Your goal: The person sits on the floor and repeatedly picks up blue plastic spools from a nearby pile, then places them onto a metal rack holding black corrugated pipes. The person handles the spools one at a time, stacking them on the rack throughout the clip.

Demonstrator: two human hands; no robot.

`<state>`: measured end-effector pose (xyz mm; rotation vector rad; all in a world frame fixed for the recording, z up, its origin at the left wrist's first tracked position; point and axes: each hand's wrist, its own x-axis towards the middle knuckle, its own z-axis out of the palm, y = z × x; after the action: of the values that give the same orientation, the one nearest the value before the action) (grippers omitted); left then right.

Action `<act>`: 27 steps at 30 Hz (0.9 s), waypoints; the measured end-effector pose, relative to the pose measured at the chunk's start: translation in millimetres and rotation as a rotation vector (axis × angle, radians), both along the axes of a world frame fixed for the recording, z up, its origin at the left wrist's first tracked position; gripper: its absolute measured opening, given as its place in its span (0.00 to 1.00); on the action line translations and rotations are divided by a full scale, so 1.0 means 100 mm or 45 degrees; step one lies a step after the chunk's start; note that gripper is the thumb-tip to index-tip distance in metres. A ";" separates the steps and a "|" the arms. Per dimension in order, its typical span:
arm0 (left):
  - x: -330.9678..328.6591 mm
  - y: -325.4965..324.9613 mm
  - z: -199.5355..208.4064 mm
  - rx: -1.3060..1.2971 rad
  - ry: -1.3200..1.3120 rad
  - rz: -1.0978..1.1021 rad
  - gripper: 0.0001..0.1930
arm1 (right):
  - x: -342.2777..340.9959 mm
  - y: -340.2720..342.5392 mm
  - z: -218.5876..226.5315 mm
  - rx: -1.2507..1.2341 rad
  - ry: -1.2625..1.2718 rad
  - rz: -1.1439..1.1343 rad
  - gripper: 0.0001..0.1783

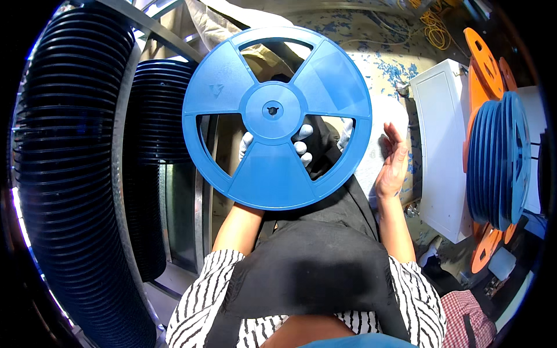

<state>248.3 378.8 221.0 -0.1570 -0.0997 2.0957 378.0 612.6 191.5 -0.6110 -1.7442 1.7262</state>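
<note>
A large round blue plastic reel [272,174] with a small centre hole and three wedge-shaped windows stands face-on before me. My left hand [303,133] grips it from behind, its palm hidden by the reel. White-covered fingertips of that hand show through two of the windows, on either side of the hub. My right hand [394,165] is bare and raised to the right of the reel, apart from it. Its fingers are stretched out, and nothing is in it.
Long stacks of dark discs [69,151] fill a metal rack [119,127] at my left. A white box-like cabinet [441,151] stands at right, beside blue reels [502,162] and orange discs [483,61]. Blue scraps and a yellow cable [436,32] lie on the floor. Checked cloth [467,316] shows lower right.
</note>
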 end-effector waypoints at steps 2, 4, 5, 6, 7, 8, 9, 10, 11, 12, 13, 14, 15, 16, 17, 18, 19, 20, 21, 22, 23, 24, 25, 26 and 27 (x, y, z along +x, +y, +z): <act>0.01 -0.02 -0.02 -0.007 0.031 0.024 0.42 | -0.08 0.02 0.07 0.017 0.016 0.012 0.31; 0.02 -0.02 -0.02 -0.040 0.071 0.074 0.43 | -0.17 0.01 0.20 0.056 0.023 0.022 0.29; 0.01 -0.02 -0.02 -0.049 0.080 0.064 0.43 | -0.21 0.01 0.24 0.075 0.028 0.028 0.28; 0.01 -0.03 -0.01 -0.047 0.084 0.065 0.43 | -0.23 0.02 0.21 0.039 0.079 0.040 0.26; 0.01 -0.04 0.00 -0.048 0.087 0.058 0.43 | -0.26 0.01 0.22 0.030 0.088 0.048 0.26; 0.01 -0.04 0.00 -0.046 0.092 0.054 0.43 | -0.28 -0.01 0.23 0.021 0.096 0.056 0.25; 0.01 -0.03 0.01 -0.043 0.100 0.045 0.43 | -0.30 -0.02 0.24 0.013 0.104 0.063 0.25; -0.01 -0.03 0.01 -0.040 0.102 0.038 0.43 | -0.29 0.00 0.21 -0.021 0.118 0.084 0.24; -0.01 -0.02 0.01 -0.039 0.113 0.032 0.43 | -0.30 -0.01 0.22 0.019 0.119 0.079 0.24; -0.02 -0.01 0.01 -0.041 0.121 0.028 0.43 | -0.31 -0.02 0.23 0.059 0.120 0.073 0.23; -0.03 0.00 0.01 -0.039 0.128 0.025 0.43 | -0.32 -0.05 0.24 0.100 0.120 0.066 0.23; -0.03 -0.01 0.02 -0.050 0.136 0.029 0.43 | -0.36 -0.08 0.36 0.267 0.111 0.054 0.22; -0.02 -0.01 0.02 -0.055 0.144 0.030 0.43 | -0.40 -0.10 0.47 0.512 0.124 0.072 0.22; -0.02 -0.03 0.03 -0.063 0.152 0.029 0.43 | -0.47 -0.11 0.58 0.757 0.136 0.090 0.22; -0.01 -0.03 0.02 -0.067 0.157 0.027 0.43 | -0.53 -0.12 0.68 1.004 0.146 0.103 0.22; -0.02 -0.02 0.03 -0.078 0.167 0.013 0.43 | -0.63 -0.17 0.83 1.009 0.213 0.167 0.20; -0.01 -0.01 0.02 -0.080 0.168 -0.004 0.43 | -0.73 -0.19 0.87 1.044 0.248 0.205 0.19; -0.01 -0.02 0.04 -0.089 0.173 -0.012 0.43 | -0.84 -0.25 0.98 1.116 0.225 0.251 0.16; 0.00 -0.01 0.03 -0.089 0.175 -0.019 0.42 | -0.96 -0.32 1.03 1.050 0.217 0.304 0.14; 0.02 -0.01 0.02 -0.098 0.184 -0.034 0.42 | -1.06 -0.39 1.08 0.995 0.135 0.363 0.13; 0.03 0.00 0.01 -0.096 0.183 -0.041 0.42 | -1.15 -0.42 1.14 0.923 0.057 0.452 0.12; 0.04 -0.01 0.02 -0.105 0.190 -0.053 0.42 | -1.24 -0.47 1.20 0.848 -0.022 0.536 0.11; 0.05 0.00 0.00 -0.105 0.189 -0.061 0.42 | -1.31 -0.48 1.23 0.753 -0.095 0.648 0.10; 0.07 -0.03 0.00 -0.119 0.198 -0.058 0.42 | -1.36 -0.50 1.25 0.614 -0.091 0.705 0.10; 0.08 -0.04 0.00 -0.126 0.205 -0.058 0.42 | -1.38 -0.51 1.27 0.587 -0.117 0.733 0.10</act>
<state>256.3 375.2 220.7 -0.0490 0.1035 2.0607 239.5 561.4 318.9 0.0267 -2.4477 1.5561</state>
